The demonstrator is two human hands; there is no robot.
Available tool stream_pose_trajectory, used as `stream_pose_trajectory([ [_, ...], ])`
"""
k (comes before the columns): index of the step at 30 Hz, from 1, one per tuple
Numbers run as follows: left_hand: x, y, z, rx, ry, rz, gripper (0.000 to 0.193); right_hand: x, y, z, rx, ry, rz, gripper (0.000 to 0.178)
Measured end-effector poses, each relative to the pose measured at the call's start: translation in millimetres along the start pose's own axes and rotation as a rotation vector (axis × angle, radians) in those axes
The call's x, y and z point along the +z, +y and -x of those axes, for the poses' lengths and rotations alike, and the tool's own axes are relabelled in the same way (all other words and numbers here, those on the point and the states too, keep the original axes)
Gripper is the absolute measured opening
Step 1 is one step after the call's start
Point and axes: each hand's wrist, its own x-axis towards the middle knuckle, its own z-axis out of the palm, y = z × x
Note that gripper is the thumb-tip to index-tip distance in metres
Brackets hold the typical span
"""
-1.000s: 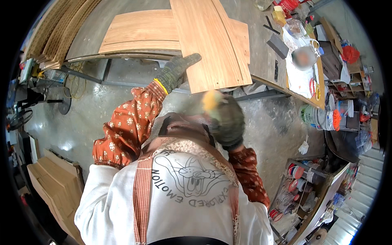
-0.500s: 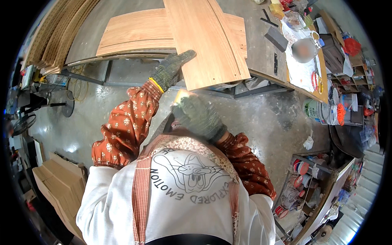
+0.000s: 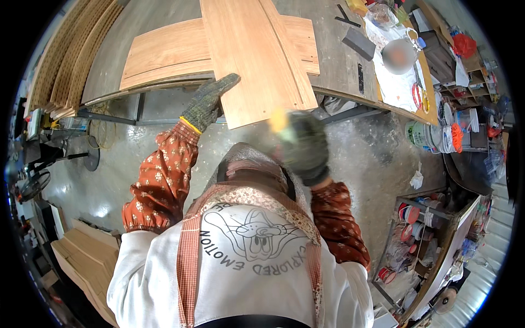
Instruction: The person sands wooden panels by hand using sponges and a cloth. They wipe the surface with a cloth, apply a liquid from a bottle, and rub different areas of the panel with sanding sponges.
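Observation:
A light wood-grain board [image 3: 254, 60] with a groove along its right side juts over the bench's near edge. It lies across a second grooved board [image 3: 158, 52]. My left hand [image 3: 208, 101], in a dark grey knit glove, grips the upper board's left edge, thumb on top and the other fingers hidden below. Next to the board's near right corner is my gloved right hand [image 3: 306, 145], smeared by motion. Its fingers are closed around a small yellow block-like thing [image 3: 279, 121], too blurred to name exactly. Whether that thing touches the board's edge I cannot tell.
The workbench [image 3: 342, 74] carries a dark grey block [image 3: 359, 44] and red-handled scissors [image 3: 418, 97] at right. Brown panels [image 3: 74, 49] stand stacked at the left. Flat cardboard [image 3: 90, 262] leans lower left. A shelf of spools [image 3: 407, 229] stands at lower right.
My right hand has swung right with the yellow thing, from in front of my chest to the board's near right corner. The view has shifted slightly; my left hand keeps its grip.

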Motion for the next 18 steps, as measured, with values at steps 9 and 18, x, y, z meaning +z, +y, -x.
stream_pose_trajectory([
  [9,16,9,14,-0.043,0.008,0.140,0.048,-8,-16,2,0.119,0.030,-0.168,0.061],
  [18,-32,-8,13,0.756,-0.148,-1.169,0.061,-40,50,33,0.502,0.313,-0.189,0.054],
])
